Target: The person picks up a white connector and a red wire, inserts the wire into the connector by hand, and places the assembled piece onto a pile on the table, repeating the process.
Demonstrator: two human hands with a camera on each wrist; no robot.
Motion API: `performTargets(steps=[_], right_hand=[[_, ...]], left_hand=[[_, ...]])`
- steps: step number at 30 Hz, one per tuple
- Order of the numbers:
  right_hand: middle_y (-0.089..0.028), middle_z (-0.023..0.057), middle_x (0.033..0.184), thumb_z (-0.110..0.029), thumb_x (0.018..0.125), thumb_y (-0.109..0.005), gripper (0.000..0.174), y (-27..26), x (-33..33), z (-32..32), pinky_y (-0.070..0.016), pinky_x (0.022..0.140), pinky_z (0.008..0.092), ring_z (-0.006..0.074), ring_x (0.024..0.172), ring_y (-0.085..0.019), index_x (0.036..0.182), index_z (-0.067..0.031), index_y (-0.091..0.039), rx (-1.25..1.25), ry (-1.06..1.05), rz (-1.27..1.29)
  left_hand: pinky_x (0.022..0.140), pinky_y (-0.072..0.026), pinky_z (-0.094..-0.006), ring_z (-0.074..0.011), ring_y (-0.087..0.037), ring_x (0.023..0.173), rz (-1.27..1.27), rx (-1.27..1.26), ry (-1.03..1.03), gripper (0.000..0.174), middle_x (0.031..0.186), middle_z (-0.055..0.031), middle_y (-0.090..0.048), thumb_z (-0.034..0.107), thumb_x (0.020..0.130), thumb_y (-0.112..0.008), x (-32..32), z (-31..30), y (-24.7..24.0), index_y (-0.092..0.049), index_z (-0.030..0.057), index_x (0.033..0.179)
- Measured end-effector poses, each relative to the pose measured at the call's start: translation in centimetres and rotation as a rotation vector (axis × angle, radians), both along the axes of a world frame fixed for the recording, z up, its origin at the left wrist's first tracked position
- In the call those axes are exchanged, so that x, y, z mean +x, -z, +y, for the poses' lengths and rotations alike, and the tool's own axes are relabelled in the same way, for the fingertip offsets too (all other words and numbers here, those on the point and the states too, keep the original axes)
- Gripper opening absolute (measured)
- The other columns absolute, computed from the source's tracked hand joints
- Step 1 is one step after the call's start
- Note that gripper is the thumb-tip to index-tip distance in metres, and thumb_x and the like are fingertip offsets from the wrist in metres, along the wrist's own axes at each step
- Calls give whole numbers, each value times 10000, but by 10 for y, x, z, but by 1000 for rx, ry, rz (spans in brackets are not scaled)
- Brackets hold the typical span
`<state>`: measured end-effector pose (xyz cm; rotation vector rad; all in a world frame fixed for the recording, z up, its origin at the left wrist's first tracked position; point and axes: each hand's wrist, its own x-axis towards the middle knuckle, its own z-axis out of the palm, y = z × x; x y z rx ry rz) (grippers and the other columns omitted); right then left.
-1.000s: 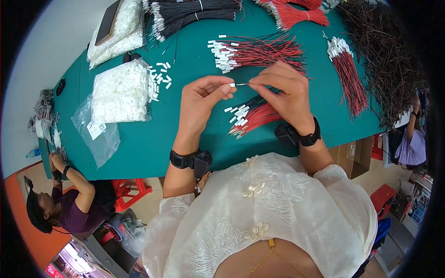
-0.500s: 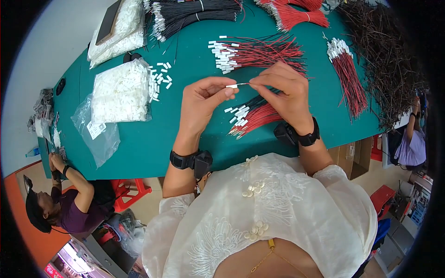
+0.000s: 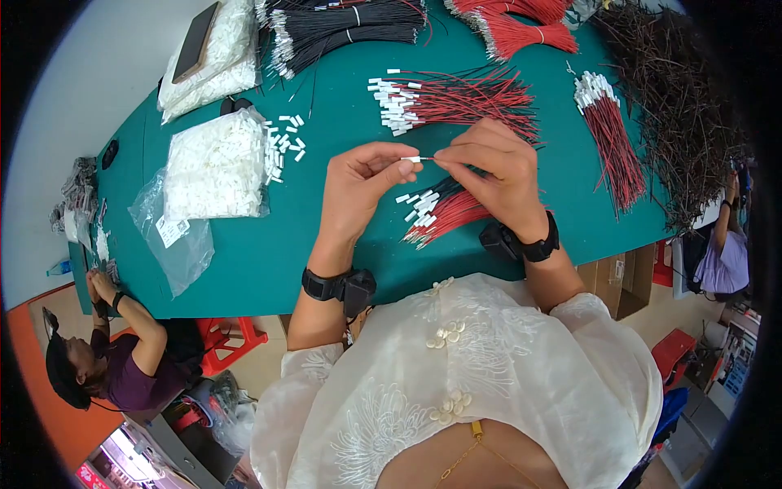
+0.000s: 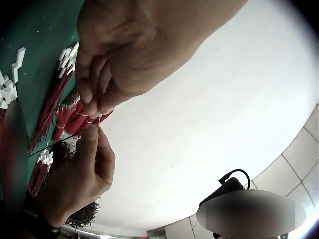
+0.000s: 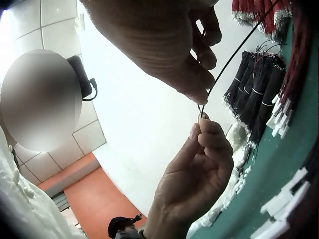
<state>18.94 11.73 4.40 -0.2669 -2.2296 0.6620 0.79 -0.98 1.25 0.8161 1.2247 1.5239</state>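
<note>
1. Left hand [image 3: 358, 181]: thumb and fingertips are pinching one white connector [image 3: 413, 159], its end pointing right, apparently to present it squarely to the other hand.
2. Right hand [image 3: 498, 169]: thumb and forefinger are pinching thin wire close to the connector, probably because a short grip is keeping the flexible strand straight.
3. Connector in work: it is sitting between both hands, above the green table [image 3: 252, 269]; how deeply the wire is seating cannot be told.
4. Black wire [image 5: 249, 39]: it is trailing away from the pinching fingertips in the right wrist view.
5. Near bundle [image 3: 460, 213], red and black: it is lying beneath the right hand, white connectors pointing left, seemingly for easy reach.
6. Far bundle [image 3: 472, 102]: it is lying beyond the hands, white-ended wires roughly aligned, likely for keeping order.
7. Loose connectors [image 3: 274, 163]: they are lying scattered beside the filled plastic bag [image 3: 213, 171], on the left hand's side, presumably for quick picking.
8. Tied black wires [image 3: 346, 20] and tied red wires [image 3: 538, 35]: they are resting at the far side, sorted by colour.
</note>
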Motion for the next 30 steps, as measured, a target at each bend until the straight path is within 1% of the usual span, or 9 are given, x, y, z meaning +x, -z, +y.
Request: performTargets(steps=[10,16,19,21,26,30], right_hand=[[-721,93,842,21,742,-807,186,2,-1,-7,-535,659,316,235,769,-692,915,-37,-773,-117,-1,-42],[-721,91,844,35,765,-795,161,4,-1,-9,-536,626,301,214,740,-697,911,-31,-774,-204,16,-64],[-722,90,845,38,772,-790,153,3,-2,-10,-536,621,299,208,734,-698,909,-29,-774,-235,7,-80],[-723,88,845,38,778,-786,145,2,-2,-9,-536,618,298,206,731,-699,908,-26,-774,-259,0,-109],[-722,90,841,36,779,-784,143,4,0,-8,-536,619,300,211,729,-697,907,-24,-772,-261,-3,-124],[-721,92,839,41,776,-779,140,5,-2,-8,-535,616,303,218,725,-696,901,-23,-768,-214,-13,-106]], left_hand=[[771,-564,-270,-169,-730,853,17,-12,-6,177,933,-127,-760,31,931,-721,3,-1,1,-727,-43,1092],[755,-567,-267,-166,-732,837,37,0,1,166,924,-127,-762,23,927,-723,1,0,3,-730,-41,1080],[734,-565,-247,-126,-710,792,48,-2,-9,158,910,-107,-764,34,929,-733,2,0,4,-740,-38,1069],[733,-564,-247,-125,-709,790,48,3,-6,155,908,-107,-764,34,930,-732,1,0,4,-741,-38,1067],[729,-561,-246,-122,-707,785,72,-1,0,145,903,-107,-765,35,933,-729,1,-1,3,-744,-35,1058],[727,-560,-245,-119,-705,781,68,-2,5,143,904,-108,-765,39,933,-731,0,-1,3,-744,-35,1055]])
